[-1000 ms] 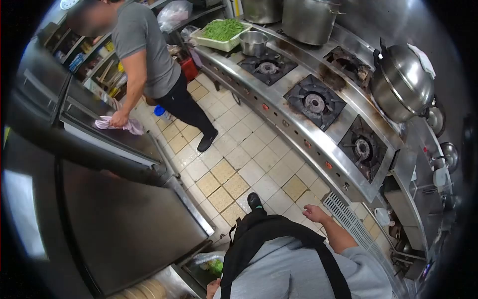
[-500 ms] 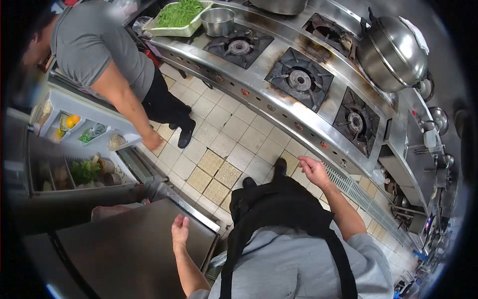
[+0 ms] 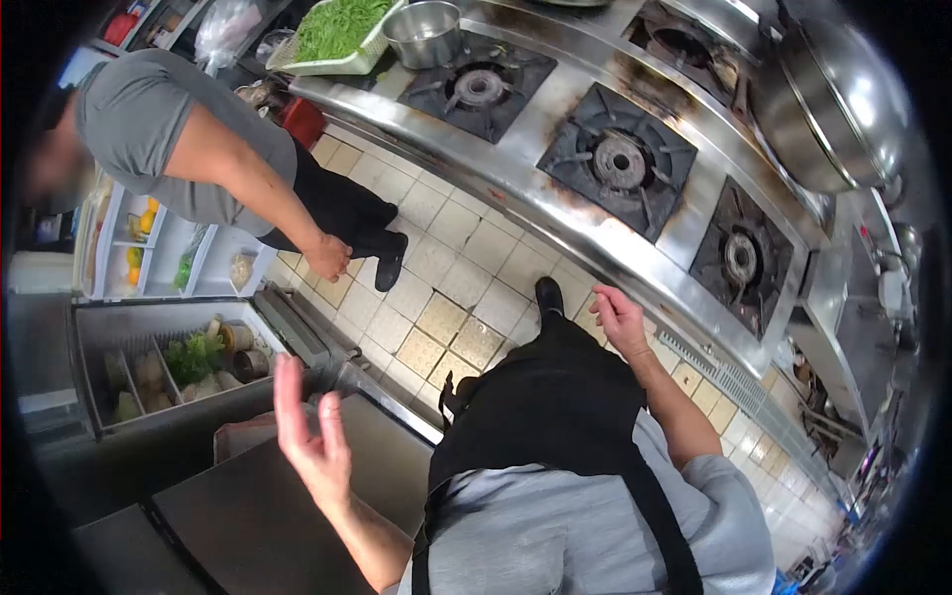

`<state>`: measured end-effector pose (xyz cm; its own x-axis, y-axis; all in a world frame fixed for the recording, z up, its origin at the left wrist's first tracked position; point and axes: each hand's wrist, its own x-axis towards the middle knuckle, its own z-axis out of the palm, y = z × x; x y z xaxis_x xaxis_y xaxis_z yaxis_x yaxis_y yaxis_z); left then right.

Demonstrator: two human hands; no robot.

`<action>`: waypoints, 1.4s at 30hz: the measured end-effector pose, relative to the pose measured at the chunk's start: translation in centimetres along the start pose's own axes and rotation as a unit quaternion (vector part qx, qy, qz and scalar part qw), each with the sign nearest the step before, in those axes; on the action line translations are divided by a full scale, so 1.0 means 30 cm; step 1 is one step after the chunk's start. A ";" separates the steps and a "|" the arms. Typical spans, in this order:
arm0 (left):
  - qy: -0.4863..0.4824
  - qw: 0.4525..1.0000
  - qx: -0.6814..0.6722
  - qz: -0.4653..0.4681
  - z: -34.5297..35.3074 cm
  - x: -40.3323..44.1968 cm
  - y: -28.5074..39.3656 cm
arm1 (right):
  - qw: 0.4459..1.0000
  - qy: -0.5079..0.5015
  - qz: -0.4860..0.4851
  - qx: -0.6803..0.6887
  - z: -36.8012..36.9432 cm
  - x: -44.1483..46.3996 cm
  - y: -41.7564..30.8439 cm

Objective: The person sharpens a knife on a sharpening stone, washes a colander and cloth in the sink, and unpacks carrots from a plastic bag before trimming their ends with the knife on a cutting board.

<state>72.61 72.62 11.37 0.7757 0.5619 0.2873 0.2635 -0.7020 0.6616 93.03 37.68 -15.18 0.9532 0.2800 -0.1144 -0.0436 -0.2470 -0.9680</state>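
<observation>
My left hand (image 3: 312,431) is raised above the steel worktop (image 3: 387,451), thumb and fingers spread, with nothing in it. To its left, the open fridge drawer (image 3: 178,402) holds leafy greens (image 3: 193,359) and other food in divided sections. My right hand (image 3: 622,325) hangs in the air over the floor, near the front of the stove (image 3: 555,233). Its fingers are loosely bent, apart from the thumb, and I see nothing held. Neither hand touches an object.
A co-worker (image 3: 198,149) stands at the left by an open fridge door (image 3: 164,248) with fruit in its racks. On the stove are a basket of greens (image 3: 342,35), a steel pot (image 3: 424,40) and a large steel wok with lid (image 3: 833,109). Tiled floor (image 3: 436,238) runs between.
My left hand has risen and moved left, its fingers spreading. My view has shifted forward as I step toward the stove side. The co-worker leans further left toward the fridge.
</observation>
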 end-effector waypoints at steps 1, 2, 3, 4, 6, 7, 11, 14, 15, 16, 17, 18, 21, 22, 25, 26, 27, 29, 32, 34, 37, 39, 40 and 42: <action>0.030 0.999 0.003 0.022 -0.002 0.028 0.047 | 1.000 -0.014 0.000 0.023 0.014 0.053 0.002; 0.062 0.998 -0.011 0.023 0.002 0.049 0.095 | 0.999 -0.022 -0.003 0.027 0.019 0.099 0.000; 0.094 0.995 -0.025 0.028 0.008 0.072 0.143 | 0.999 -0.036 -0.010 0.025 0.031 0.154 -0.036; 0.111 0.992 -0.004 0.060 0.011 0.097 0.187 | 0.998 -0.050 -0.021 0.023 0.037 0.218 -0.059; 0.111 0.990 0.016 0.081 0.020 0.120 0.236 | 0.996 -0.079 -0.032 0.030 0.042 0.342 -0.066; 0.094 0.991 0.037 0.083 0.022 0.125 0.258 | 0.995 -0.094 -0.025 0.025 0.044 0.387 -0.092; -0.051 0.995 0.080 -0.023 0.046 0.166 0.304 | 0.995 -0.076 -0.031 0.054 0.051 0.527 -0.120; -0.181 0.972 0.067 -0.137 0.084 0.195 0.222 | 0.995 -0.051 -0.023 0.087 0.072 0.575 -0.090; -0.202 0.954 0.050 -0.217 0.113 0.202 0.211 | 0.993 -0.028 -0.003 0.115 0.083 0.577 -0.065; -0.257 0.937 0.108 -0.210 0.128 0.187 0.151 | 0.990 -0.005 0.017 0.143 0.096 0.571 -0.048; -0.310 0.914 0.164 -0.202 0.143 0.162 0.083 | 0.989 -0.009 0.015 0.144 0.109 0.557 -0.034; -0.351 0.890 0.183 -0.224 0.153 0.153 0.041 | 0.991 -0.002 0.014 0.134 0.122 0.538 -0.025; -0.399 0.867 0.161 -0.250 0.197 0.181 -0.030 | 0.995 -0.011 0.019 0.101 0.162 0.491 -0.058; -0.397 0.877 0.153 -0.226 0.209 0.213 -0.027 | 0.996 -0.028 0.032 0.077 0.174 0.473 -0.078; -0.385 0.905 0.121 -0.136 0.253 0.300 -0.068 | 0.997 -0.037 0.052 0.041 0.214 0.446 -0.111; -0.376 0.919 0.098 -0.068 0.273 0.331 -0.084 | 0.997 -0.049 0.056 0.024 0.216 0.445 -0.128; -0.374 0.920 0.095 -0.067 0.292 0.365 -0.089 | 0.997 -0.048 0.054 0.021 0.219 0.446 -0.145; -0.370 0.927 0.056 -0.023 0.330 0.436 -0.094 | 0.999 -0.035 0.036 0.010 0.221 0.435 -0.166; -0.346 0.938 0.006 0.017 0.385 0.535 -0.085 | 0.999 -0.006 0.044 0.004 0.188 0.399 -0.152; -0.323 0.944 -0.034 0.062 0.415 0.585 -0.066 | 0.997 0.044 0.062 0.008 0.164 0.366 -0.140; -0.330 0.935 -0.045 0.123 0.490 0.622 -0.058 | 0.993 0.091 0.064 0.025 0.106 0.297 -0.115; -0.348 0.924 -0.058 0.149 0.529 0.645 -0.019 | 0.986 0.125 0.106 -0.007 0.079 0.252 -0.196; -0.370 0.913 -0.062 0.161 0.547 0.655 0.000 | 0.981 0.154 0.117 -0.011 0.070 0.222 -0.191; -0.407 0.889 -0.063 0.201 0.579 0.679 0.026 | 0.976 0.182 0.119 -0.026 0.045 0.158 -0.232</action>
<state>98.58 75.93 5.70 0.9641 -0.2620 -0.0443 -0.1556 -0.6918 0.7051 97.45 41.97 -9.29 0.9612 -0.1366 -0.2395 -0.2713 -0.3142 -0.9098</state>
